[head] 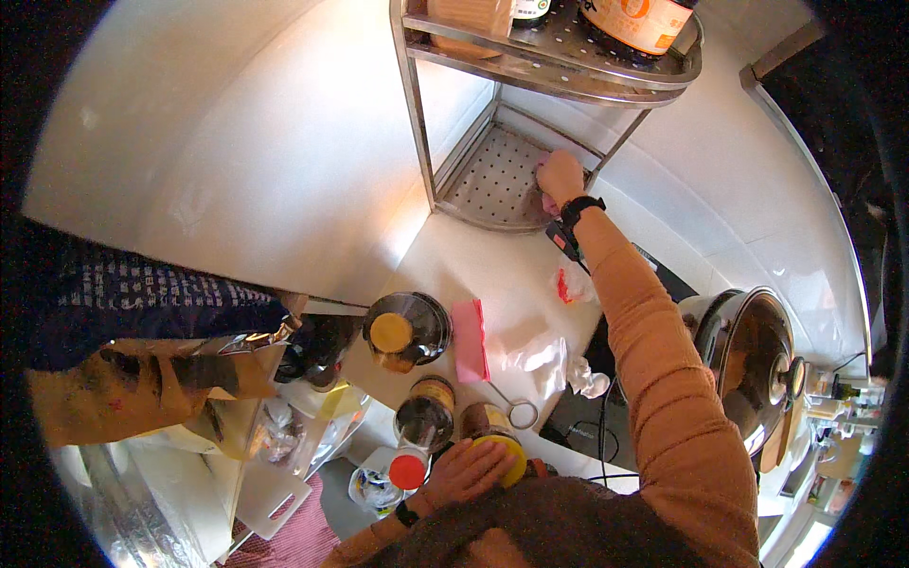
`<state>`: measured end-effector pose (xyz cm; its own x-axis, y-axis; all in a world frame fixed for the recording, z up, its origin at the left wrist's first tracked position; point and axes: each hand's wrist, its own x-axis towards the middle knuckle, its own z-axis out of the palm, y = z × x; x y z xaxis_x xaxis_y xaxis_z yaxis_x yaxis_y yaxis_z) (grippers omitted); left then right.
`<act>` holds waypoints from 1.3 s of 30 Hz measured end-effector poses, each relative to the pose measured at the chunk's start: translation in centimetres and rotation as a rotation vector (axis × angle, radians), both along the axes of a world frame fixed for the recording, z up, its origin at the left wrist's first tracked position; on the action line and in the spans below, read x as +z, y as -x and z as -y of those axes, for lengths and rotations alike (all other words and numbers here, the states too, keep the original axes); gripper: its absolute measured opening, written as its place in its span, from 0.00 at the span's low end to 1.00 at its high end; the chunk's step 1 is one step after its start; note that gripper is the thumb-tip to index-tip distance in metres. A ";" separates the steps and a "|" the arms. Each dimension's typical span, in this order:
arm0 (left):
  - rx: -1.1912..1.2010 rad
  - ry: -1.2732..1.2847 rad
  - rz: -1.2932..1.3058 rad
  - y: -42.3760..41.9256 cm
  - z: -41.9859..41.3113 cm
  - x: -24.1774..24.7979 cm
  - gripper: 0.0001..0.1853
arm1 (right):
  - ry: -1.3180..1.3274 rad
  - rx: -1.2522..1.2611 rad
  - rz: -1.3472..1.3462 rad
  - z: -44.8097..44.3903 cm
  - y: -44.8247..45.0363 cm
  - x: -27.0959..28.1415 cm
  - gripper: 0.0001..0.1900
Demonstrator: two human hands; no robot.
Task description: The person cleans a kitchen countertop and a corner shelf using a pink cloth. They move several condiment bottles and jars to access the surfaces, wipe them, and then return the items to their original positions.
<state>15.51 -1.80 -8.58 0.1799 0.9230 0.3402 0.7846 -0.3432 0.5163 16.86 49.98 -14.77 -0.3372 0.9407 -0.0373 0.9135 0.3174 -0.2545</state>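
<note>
My right hand (562, 176) presses a pink cloth (550, 206) onto the right side of the perforated metal lower shelf (495, 177) of a corner rack; the fingers are bunched over the cloth. My left hand (472, 468) rests over the yellow lid (510, 460) of a jar near my body, its fingers extended. Beside that hand stands a dark bottle with a red cap (407, 470). A larger dark bottle with a yellow cap (390, 333) stands farther left, next to a folded pink cloth (469, 341) on the pale countertop.
Bottles (635, 27) and a wooden box (470, 21) stand on the rack's upper shelf. A lidded steel pot (756, 362) is at the right by a black cooktop (582, 419). Plastic bags (543, 362) and a metal ring-ended utensil (523, 414) lie on the counter. A white cutting board (272, 504) is lower left.
</note>
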 end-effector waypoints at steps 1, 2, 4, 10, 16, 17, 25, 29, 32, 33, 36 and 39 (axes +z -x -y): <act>0.011 -0.022 -0.006 0.0 0.0 0.0 0.24 | 0.083 -0.012 -0.188 0.1 0.1 0.1 0.13; 0.017 -0.014 -0.005 -0.1 0.0 0.0 0.24 | 0.019 -0.111 -0.255 0.0 0.3 0.1 0.12; 0.007 -0.041 -0.040 0.0 -0.1 0.0 0.24 | -0.220 -0.020 -0.122 0.4 1.6 -0.8 0.12; -0.024 0.034 -0.070 0.3 0.3 0.2 0.24 | -0.073 0.041 -0.347 -1.8 7.1 -2.7 0.14; 0.002 0.006 -0.065 0.1 0.3 0.5 0.25 | -0.170 0.171 -0.134 -0.3 8.0 -2.7 0.18; 0.001 -0.001 -0.051 0.1 0.3 0.5 0.25 | -0.099 0.211 -0.125 -0.1 7.8 -2.9 0.19; -0.032 0.046 -0.052 0.3 0.4 0.1 0.26 | 0.104 0.439 -0.236 -5.4 6.4 -3.1 0.17; -0.008 -0.003 -0.049 0.3 0.4 0.3 0.27 | 0.002 0.413 -0.100 -4.6 7.4 -3.2 0.16; -0.007 -0.023 -0.078 0.3 0.1 0.2 0.26 | 0.113 0.400 -0.119 -3.1 8.2 -2.9 0.20; -0.004 -0.044 -0.080 0.3 -0.1 0.2 0.26 | 0.185 0.414 -0.119 -3.4 8.2 -2.6 0.19; 0.012 -0.022 -0.108 0.3 -0.2 0.4 0.24 | 0.423 0.441 -0.173 -5.5 7.7 -2.0 0.17; 0.014 0.012 -0.069 0.3 -0.1 0.5 0.22 | 0.138 0.246 -0.418 -6.8 8.1 -3.4 0.18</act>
